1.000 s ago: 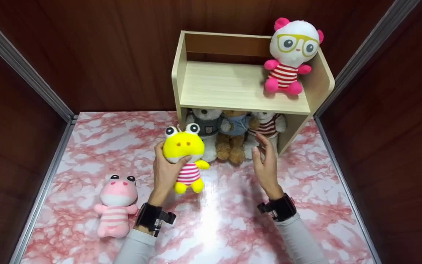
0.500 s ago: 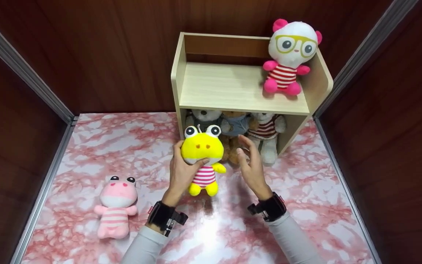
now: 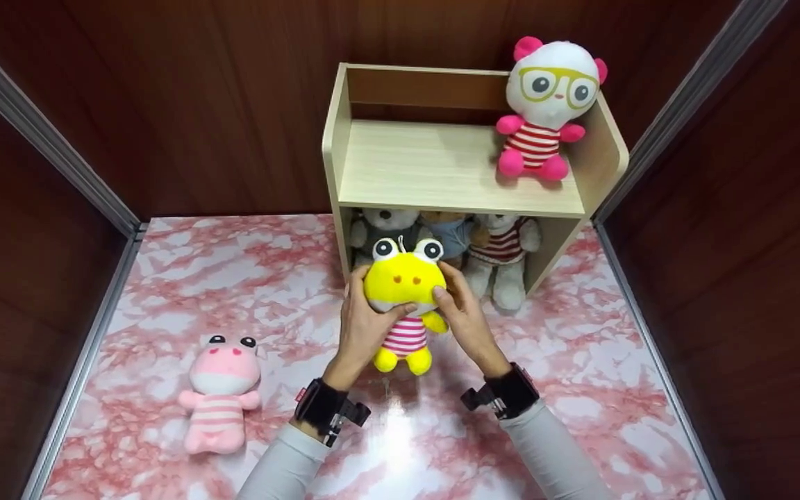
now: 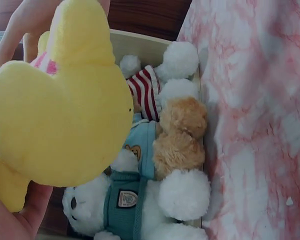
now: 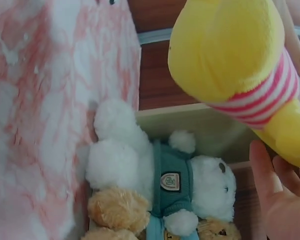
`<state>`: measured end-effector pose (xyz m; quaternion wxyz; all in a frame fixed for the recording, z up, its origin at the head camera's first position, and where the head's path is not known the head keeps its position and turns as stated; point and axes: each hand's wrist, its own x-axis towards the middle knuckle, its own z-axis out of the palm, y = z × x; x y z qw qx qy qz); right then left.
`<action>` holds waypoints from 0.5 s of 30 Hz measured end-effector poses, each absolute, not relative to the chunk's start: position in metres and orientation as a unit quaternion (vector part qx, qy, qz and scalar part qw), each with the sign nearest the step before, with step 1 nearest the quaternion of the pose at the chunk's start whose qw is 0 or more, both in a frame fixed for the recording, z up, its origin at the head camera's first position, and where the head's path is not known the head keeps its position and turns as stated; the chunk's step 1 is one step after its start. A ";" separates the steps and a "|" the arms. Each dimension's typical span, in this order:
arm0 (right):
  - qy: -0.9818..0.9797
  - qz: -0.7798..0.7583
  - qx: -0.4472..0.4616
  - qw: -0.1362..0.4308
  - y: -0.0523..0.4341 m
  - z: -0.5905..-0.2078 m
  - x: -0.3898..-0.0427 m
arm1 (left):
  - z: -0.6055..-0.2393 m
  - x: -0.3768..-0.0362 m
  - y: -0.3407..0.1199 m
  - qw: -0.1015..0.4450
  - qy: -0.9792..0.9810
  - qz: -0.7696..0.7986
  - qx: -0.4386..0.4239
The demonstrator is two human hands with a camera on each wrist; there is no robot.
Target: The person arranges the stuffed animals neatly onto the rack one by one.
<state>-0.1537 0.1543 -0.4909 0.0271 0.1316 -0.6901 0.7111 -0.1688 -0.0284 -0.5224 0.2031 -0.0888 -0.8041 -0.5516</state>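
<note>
A yellow frog plush toy in a pink-and-white striped top is held upright between both hands, in front of the low shelf opening. My left hand grips it from the left, thumb across the chin. On the other side my right hand holds the head, thumb on the cheek and fingers behind. The left wrist view shows the plush toy's yellow legs and underside up close. A pink frog-like plush toy lies on its back at the left.
A light wooden shelf unit stands against the dark panelled wall. On its top board, at the right, sits a pink-and-white panda plush. Several teddy bears sit underneath. Pink marbled flooring lies around, with dark walls on both sides.
My left hand has carried the yellow frog plush toy to the right. The right hand has moved left and taken hold of its head. The other toys have stayed put.
</note>
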 end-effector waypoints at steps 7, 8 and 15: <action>-0.679 0.724 0.117 0.025 0.155 -0.487 -0.155 | -0.520 -0.169 -0.029 0.188 -0.803 -0.552 -0.122; -0.681 0.722 0.115 0.029 0.156 -0.486 -0.155 | -0.519 -0.169 -0.030 0.181 -0.801 -0.556 -0.132; -0.689 0.714 0.108 0.064 0.163 -0.480 -0.157 | -0.514 -0.172 -0.032 0.103 -0.736 -0.643 -0.185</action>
